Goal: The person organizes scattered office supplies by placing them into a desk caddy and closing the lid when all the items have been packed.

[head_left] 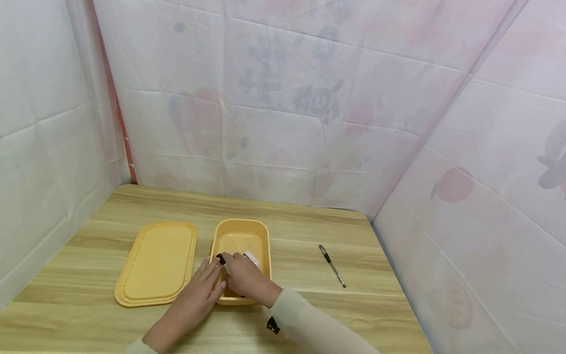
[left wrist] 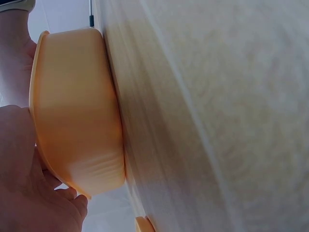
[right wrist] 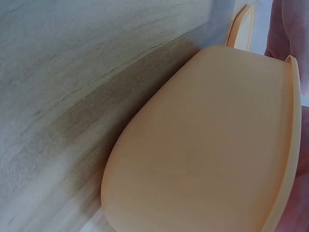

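On a wood-grain table (head_left: 88, 275), seen from the head camera, one yellow plastic box (head_left: 240, 227) sits uncovered. One left hand (head_left: 199, 290) lies against its left rim, fingers straight and gripping nothing, probably to steady it. One right hand (head_left: 245, 273) reaches inside, fingertips pinching one small black item (head_left: 222, 259), too small in view to identify surely. Beside that hand, within the box, lies one white item (head_left: 251, 256). One yellow lid (head_left: 159, 260) rests flat to the left, apparently placed there to leave the box accessible. One clear gel pen with a black grip (head_left: 331, 265) lies to the right, touching neither box nor hands. Three fabric panels (head_left: 283, 162) surround the table.

From the left wrist, the box's outer wall stands on the table. Left fingers show beside the rim; one lid corner shows at the bottom edge.

From the right wrist, the box's wall fills the middle and hides its contents, so the right hand's pinch cannot be told here. One lid edge appears beyond.
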A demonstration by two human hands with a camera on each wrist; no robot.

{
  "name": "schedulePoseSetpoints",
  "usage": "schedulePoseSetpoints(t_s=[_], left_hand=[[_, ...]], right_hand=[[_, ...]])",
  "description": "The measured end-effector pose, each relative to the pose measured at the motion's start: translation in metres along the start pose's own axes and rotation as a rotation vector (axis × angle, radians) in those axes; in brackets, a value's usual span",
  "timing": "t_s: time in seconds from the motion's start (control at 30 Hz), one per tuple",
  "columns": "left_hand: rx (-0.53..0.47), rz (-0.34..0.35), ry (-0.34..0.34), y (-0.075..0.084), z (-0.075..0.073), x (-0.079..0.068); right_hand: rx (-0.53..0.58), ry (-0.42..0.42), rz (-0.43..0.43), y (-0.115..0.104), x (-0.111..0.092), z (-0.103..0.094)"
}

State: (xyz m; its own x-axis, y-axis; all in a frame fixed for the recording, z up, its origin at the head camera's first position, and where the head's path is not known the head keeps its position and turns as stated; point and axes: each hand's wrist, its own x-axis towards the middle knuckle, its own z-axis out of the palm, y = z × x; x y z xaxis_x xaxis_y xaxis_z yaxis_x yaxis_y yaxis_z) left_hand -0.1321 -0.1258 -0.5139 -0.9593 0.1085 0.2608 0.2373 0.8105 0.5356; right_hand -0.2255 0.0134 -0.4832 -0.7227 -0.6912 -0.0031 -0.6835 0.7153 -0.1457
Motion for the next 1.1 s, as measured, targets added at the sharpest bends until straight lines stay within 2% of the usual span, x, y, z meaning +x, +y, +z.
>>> schedulePoseSetpoints(t_s=[0.4,0.7,1.1], left_hand=[[0.010,0.004,0.005,-0.001,0.002,0.001],[0.003,-0.002,0.000,0.000,0.001,0.001],[0.010,-0.006,0.000,-0.001,0.002,0.000]], right_hand=[[0.056,0.019,0.005,0.000,-0.001,0.006],[0.065,-0.003,0.053,0.003,-0.001,0.010],[0.063,0.007,0.103,0.008,-0.002,-0.002]])
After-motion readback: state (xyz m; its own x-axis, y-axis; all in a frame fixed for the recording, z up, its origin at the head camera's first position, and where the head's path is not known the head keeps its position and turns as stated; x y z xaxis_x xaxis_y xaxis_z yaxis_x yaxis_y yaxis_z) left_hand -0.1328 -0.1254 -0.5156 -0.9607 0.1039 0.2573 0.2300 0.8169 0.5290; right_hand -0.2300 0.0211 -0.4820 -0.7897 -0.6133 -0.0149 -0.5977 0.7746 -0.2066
